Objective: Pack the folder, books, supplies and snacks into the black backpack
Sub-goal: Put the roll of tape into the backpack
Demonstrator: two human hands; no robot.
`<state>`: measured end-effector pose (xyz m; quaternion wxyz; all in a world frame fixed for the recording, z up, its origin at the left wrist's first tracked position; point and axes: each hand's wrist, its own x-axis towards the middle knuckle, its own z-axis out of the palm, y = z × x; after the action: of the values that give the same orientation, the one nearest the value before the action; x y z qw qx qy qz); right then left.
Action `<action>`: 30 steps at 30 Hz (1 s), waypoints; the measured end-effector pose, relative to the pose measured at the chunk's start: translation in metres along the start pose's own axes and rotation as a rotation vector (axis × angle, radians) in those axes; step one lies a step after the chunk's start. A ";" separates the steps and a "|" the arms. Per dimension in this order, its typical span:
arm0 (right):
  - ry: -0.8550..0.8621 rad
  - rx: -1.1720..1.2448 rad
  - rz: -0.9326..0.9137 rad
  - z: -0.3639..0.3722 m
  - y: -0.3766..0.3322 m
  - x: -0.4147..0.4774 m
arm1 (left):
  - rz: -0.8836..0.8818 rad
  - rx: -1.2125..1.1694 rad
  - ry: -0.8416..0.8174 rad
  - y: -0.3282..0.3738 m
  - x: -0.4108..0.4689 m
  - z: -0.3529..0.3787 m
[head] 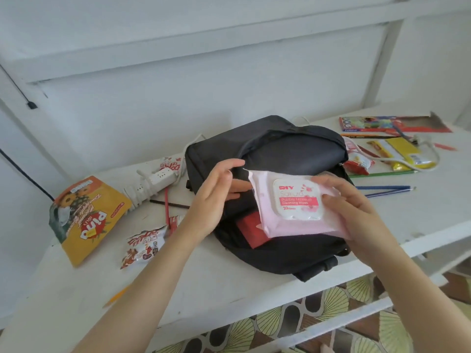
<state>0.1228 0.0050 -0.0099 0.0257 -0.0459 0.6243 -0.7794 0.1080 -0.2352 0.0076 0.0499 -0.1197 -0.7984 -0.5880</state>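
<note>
The black backpack [285, 149] lies on the white table [229, 278] with its main opening facing me. A red book [251, 229] shows inside the opening. My right hand [356, 210] grips a pink pack of wet wipes [293, 202] over the opening, its white lid facing up. My left hand [216, 192] holds the left edge of the backpack's opening, fingers spread against the fabric.
Left of the bag lie an orange snack pouch [86, 215], a small red-and-white snack packet [142, 247], a white power strip [153, 184] and loose pencils [167, 207]. At the right are a coloured pencil box [382, 123], a yellow pack [405, 151], snack packets [358, 163] and blue pencils [384, 190].
</note>
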 end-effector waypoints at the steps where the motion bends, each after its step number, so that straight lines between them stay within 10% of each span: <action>1: 0.062 0.016 0.009 -0.004 0.001 -0.002 | 0.076 0.188 -0.022 -0.005 0.000 0.000; 8: 0.311 0.014 0.058 -0.019 0.013 -0.017 | 0.420 1.174 -0.185 -0.038 0.012 0.002; 30: 0.101 -0.250 0.131 0.024 0.003 -0.009 | 0.285 1.060 -0.331 0.016 0.066 -0.041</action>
<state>0.1339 -0.0186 -0.0082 0.0392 0.0312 0.7186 -0.6937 0.0454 -0.2611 0.0499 0.0561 -0.2755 -0.9572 -0.0682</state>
